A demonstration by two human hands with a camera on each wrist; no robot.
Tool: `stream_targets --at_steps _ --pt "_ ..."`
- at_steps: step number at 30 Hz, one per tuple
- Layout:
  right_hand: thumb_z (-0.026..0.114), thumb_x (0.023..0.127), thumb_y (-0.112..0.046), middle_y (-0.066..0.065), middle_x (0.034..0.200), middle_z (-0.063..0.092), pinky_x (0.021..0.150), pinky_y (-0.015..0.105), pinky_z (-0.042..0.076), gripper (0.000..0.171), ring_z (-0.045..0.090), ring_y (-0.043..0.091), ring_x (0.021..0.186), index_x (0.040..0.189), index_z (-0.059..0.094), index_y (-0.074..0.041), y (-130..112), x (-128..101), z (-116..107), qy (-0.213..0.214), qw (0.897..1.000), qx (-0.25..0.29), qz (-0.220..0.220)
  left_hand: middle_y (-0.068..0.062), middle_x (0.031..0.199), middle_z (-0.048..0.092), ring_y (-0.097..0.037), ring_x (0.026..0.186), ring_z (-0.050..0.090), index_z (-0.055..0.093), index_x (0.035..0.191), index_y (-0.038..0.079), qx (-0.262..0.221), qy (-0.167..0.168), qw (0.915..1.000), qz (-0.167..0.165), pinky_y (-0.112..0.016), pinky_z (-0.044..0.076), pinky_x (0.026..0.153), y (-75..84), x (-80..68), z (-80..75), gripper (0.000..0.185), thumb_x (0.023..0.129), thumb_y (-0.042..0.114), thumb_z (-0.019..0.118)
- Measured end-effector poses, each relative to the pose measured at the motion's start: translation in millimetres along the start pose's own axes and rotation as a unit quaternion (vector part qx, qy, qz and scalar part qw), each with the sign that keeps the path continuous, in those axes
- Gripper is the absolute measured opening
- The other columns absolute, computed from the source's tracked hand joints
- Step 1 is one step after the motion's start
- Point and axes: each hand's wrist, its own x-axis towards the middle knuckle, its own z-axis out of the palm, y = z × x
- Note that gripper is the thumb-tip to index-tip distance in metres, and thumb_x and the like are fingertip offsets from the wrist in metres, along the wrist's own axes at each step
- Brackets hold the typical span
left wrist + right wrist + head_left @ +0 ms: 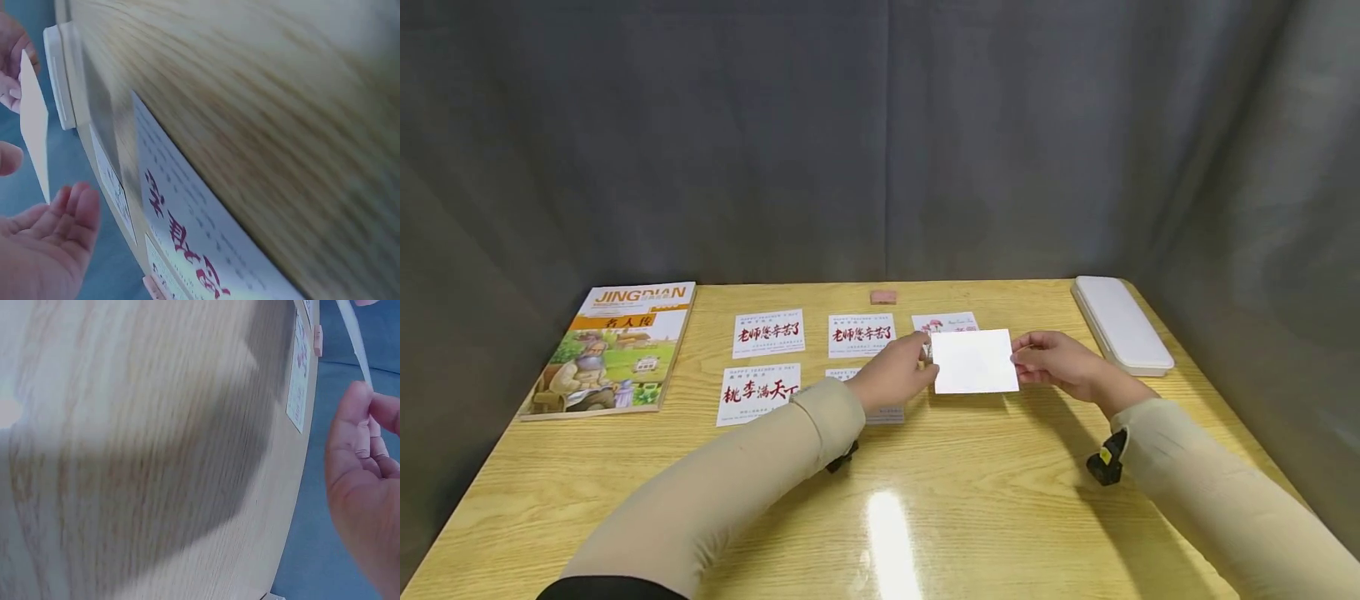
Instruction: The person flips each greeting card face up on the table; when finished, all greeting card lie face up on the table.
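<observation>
A blank white card (976, 361) is held up over the table, its plain face toward the head camera. My right hand (1060, 362) pinches its right edge between thumb and fingers, as the right wrist view also shows. At the card's left edge is my left hand (895, 371), thumb and straight fingers spread apart in the left wrist view, fingertips (80, 200) right by the card's corner. Behind the raised card lies a card with pink flowers (936, 323), partly hidden. Below my left hand, a card with red lettering (886, 416) is mostly covered.
More red-lettered cards lie left of the hands: one at upper left (768, 333), one beside it (861, 335), one lower left (756, 396). A magazine (647, 358) lies far left, a white case (1123, 325) at right. A small pink block (883, 297) sits at the back edge.
</observation>
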Motion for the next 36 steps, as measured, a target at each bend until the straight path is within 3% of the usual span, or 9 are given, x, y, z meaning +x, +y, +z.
stream_targets --at_steps 2,6,9,13,16,23,30,36 --pt "0.051 0.106 -0.003 0.005 0.096 0.059 0.079 0.023 0.057 0.023 0.062 0.01 0.085 0.124 0.046 0.011 0 0 1 -0.002 1.0 0.012 -0.006 -0.017 0.129 0.063 -0.02 0.095 0.066 0.039 0.153 -0.005 -0.031 0.002 0.9993 -0.021 -0.035 0.053 0.091 1.0 -0.5 -0.2 0.052 0.11 0.022 0.049" --pt "0.051 0.107 -0.003 0.005 0.095 0.058 0.08 0.023 0.057 0.021 0.061 0.01 0.085 0.123 0.047 0.009 -1 -1 3 -0.005 1.0 0.026 -0.015 -0.012 0.118 0.067 -0.013 0.063 0.054 0.043 0.151 -0.004 -0.074 0.005 0.9963 -0.044 -0.031 0.051 0.075 1.9 -0.2 -0.5 0.05 0.11 0.022 0.05" --pt "0.051 0.107 -0.002 0.005 0.094 0.058 0.081 0.024 0.058 0.018 0.061 0.011 0.084 0.121 0.047 0.009 -3 -3 4 -0.002 0.999 0.031 -0.016 -0.012 0.119 0.067 -0.013 0.07 0.059 0.045 0.152 -0.003 -0.142 0.016 0.9873 -0.07 -0.031 0.052 0.076 1.0 3.2 0.9 0.05 0.108 0.02 0.052" --pt "0.052 0.106 -0.003 0.005 0.094 0.059 0.081 0.025 0.058 0.016 0.063 0.011 0.085 0.118 0.048 0.007 -5 -6 4 0.002 0.999 0.035 -0.012 -0.013 0.118 0.062 -0.029 0.099 0.065 0.047 0.152 0.0 -0.253 0.035 0.9615 -0.101 -0.04 0.055 0.089 1.9 6.4 2.6 0.049 0.107 0.016 0.054" --pt "0.053 0.106 -0.004 0.004 0.093 0.059 0.079 0.024 0.057 0.014 0.062 0.01 0.084 0.115 0.051 0.006 -6 -7 2 0.014 0.999 0.031 -0.008 -0.015 0.117 0.061 -0.037 0.11 0.062 0.048 0.151 0.0 -0.301 0.046 0.946 -0.111 -0.046 0.054 0.096 6.0 7.9 2.9 0.047 0.107 0.014 0.052" --pt "0.052 0.107 -0.007 0.002 0.089 0.062 0.071 0.022 0.055 0.008 0.06 0.008 0.076 0.111 0.053 0.0 -3 -12 -2 0.024 0.998 0.061 0.003 -0.014 0.119 0.06 -0.035 0.115 0.06 0.052 0.147 -0.001 -0.318 0.063 0.9397 -0.109 -0.047 0.053 0.096 12.3 9.5 5.4 0.043 0.105 0.01 0.051" --pt "0.042 0.11 -0.009 0.002 0.091 0.071 0.078 0.023 0.059 0.018 0.07 0.009 0.084 0.108 0.058 0.0 -3 -8 -2 0.024 0.986 0.162 0.005 -0.02 0.131 0.06 -0.031 0.121 0.061 0.057 0.136 -0.008 -0.372 0.092 0.9188 -0.096 -0.042 0.051 0.104 12.9 8.6 5.7 0.032 0.106 0.003 0.052" --pt "0.05 0.107 -0.005 0.001 0.093 0.063 0.075 0.022 0.058 0.016 0.065 0.006 0.077 0.121 0.049 0.004 -2 -2 3 0.043 0.991 0.13 0.004 -0.02 0.135 0.057 -0.037 0.123 0.059 0.054 0.138 -0.008 -0.379 0.098 0.9152 -0.095 -0.044 0.05 0.105 11.4 4.3 5.3 0.035 0.105 0.005 0.053"
